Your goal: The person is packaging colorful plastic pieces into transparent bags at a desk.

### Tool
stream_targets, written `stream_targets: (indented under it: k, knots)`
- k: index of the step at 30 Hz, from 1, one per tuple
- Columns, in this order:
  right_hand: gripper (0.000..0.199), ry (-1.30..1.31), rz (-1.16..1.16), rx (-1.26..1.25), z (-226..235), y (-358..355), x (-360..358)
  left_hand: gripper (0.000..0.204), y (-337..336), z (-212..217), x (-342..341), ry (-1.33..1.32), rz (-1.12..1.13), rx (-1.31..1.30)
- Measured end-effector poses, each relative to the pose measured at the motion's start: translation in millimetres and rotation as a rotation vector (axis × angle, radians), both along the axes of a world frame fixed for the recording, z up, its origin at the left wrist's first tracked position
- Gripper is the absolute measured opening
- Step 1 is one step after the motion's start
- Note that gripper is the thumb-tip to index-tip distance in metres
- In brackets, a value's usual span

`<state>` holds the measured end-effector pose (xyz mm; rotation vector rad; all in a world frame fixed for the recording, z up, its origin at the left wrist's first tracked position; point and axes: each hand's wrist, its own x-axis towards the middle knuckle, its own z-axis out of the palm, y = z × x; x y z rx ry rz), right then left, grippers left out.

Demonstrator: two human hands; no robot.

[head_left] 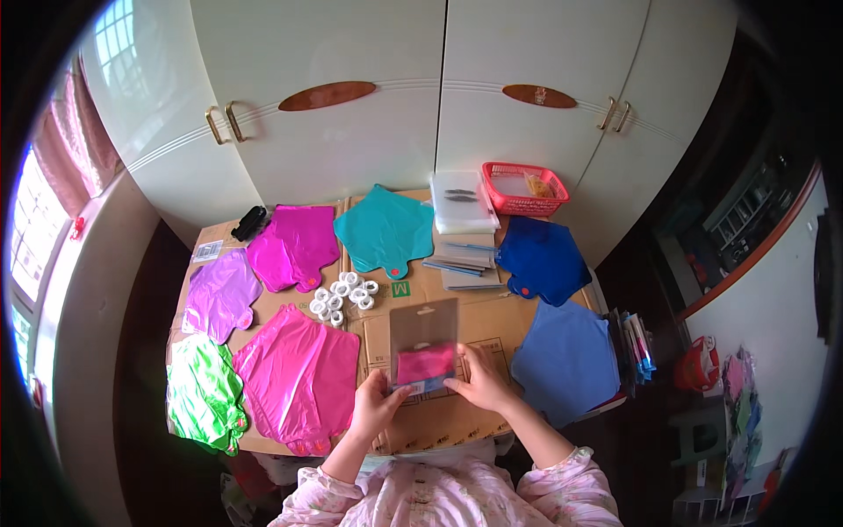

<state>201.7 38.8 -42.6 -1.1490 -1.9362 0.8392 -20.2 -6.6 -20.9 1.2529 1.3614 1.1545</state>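
Observation:
Near the front edge of the cardboard-covered table, a clear plastic hang bag (424, 325) stands tilted up between my hands. Inside its lower part lie a folded pink foil piece (426, 363) and a bluish card. My left hand (379, 406) pinches the bag's lower left corner, thumb in front. On the other side, my right hand (481, 383) grips the lower right edge between thumb and fingers. A large flat pink foil balloon (297, 373) lies left of my left hand. Beyond the bag sits a cluster of small white ribbon rolls (342, 299).
Flat foil balloons surround the work spot: green (204, 386), lilac (219, 294), magenta (292, 244), teal (386, 230), dark blue (544, 259) and light blue (566, 360). At the back stand a clear bag stack (463, 215), grey-blue cards (468, 263) and a red basket (531, 209).

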Motion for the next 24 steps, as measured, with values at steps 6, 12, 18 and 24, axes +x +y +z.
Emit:
stream_targets:
  k: [6, 12, 18, 24]
  knots:
    - [0.027, 0.614, 0.111, -0.631, 28.0, -22.4, -5.4, 0.011, -9.6, 11.0, 10.8, -0.515, -0.030, -0.048]
    - [0.025, 0.693, 0.210, -0.653, 49.9, -45.1, 24.0, 0.013, -19.4, 25.5, 10.0, -0.643, -0.136, -0.164]
    - [0.022, 0.712, 0.072, -0.489, 62.7, -73.3, 54.5, 0.024, -18.5, 16.0, 22.6, -0.563, -0.345, -0.155]
    - [0.012, 0.164, -0.862, 0.041, 96.0, -77.5, 176.5, 0.024, -15.2, 30.7, 36.8, -0.270, -0.329, -0.116]
